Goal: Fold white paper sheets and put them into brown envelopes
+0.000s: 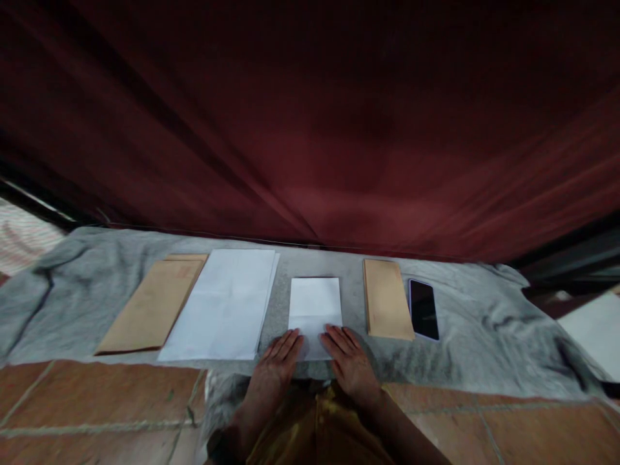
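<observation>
A folded sheet of white paper (314,300) lies on the grey cloth in front of me, with a crease running across its middle. My left hand (278,358) rests flat on its lower left edge, fingers stretched out. On the lower right edge lies my right hand (351,361), its fingers also straight and flat. Neither hand grips anything. To the left is a stack of larger white sheets (225,303). Beyond that stack sits a pile of brown paper envelopes (155,303). Right of my hands is a narrower stack of brown envelopes (388,300).
A dark-screened phone (423,310) lies just right of the narrower brown stack. The grey cloth (477,329) is wrinkled at both ends. Behind it hangs a dark red curtain (339,142). Terracotta tiles (106,394) show along the near side. Something white (595,336) stands at the far right.
</observation>
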Demonstrator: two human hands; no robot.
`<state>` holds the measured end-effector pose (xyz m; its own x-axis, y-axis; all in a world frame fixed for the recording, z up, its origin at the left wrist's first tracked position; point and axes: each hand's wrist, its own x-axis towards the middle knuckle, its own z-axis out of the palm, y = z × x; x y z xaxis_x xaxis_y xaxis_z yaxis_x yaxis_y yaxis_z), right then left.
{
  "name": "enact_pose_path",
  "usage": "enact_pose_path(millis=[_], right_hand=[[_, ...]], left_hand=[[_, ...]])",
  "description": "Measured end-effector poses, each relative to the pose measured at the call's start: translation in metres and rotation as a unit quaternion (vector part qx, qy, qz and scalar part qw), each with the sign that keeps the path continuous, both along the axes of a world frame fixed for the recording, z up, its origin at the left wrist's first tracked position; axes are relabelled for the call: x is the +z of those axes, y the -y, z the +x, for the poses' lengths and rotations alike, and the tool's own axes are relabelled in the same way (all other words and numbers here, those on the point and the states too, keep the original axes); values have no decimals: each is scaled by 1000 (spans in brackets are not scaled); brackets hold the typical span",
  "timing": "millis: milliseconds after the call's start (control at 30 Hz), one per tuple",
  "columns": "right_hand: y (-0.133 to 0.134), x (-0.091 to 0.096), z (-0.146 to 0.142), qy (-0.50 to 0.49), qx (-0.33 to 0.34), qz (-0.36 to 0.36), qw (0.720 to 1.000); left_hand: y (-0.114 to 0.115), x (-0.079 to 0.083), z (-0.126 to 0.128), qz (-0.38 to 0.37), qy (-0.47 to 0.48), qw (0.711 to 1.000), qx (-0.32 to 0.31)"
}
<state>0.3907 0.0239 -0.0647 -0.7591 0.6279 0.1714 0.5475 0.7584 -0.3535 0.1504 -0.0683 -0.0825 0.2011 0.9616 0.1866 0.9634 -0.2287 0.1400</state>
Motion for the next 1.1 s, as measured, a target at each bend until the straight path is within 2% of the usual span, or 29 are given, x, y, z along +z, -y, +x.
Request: enact_pose_path(millis=[200,333,467,700,800,900,1100], right_hand=[[12,13,-33,-21,65,-6,998],[19,4,-45,-14,53,7,998],[18,-6,-28,4,26,23,999],[10,-7,6,-2,6,27,1000],[3,-10,14,-37,9,3,999],[-6,-14,19,-83,2,-27,996],[-12,-16,16,-129,-95,-62,985]], left_hand=[[0,0,4,4,-53,999,-4],[0,3,6,0,-70,998,-4],[2,4,8,-12,-68,998,-3],[5,11,11,-20,-47,999,4],[0,18,8,-47,-3,999,4],[-10,23,3,-80,76,993,35],[-21,20,-3,-41,237,964,118]])
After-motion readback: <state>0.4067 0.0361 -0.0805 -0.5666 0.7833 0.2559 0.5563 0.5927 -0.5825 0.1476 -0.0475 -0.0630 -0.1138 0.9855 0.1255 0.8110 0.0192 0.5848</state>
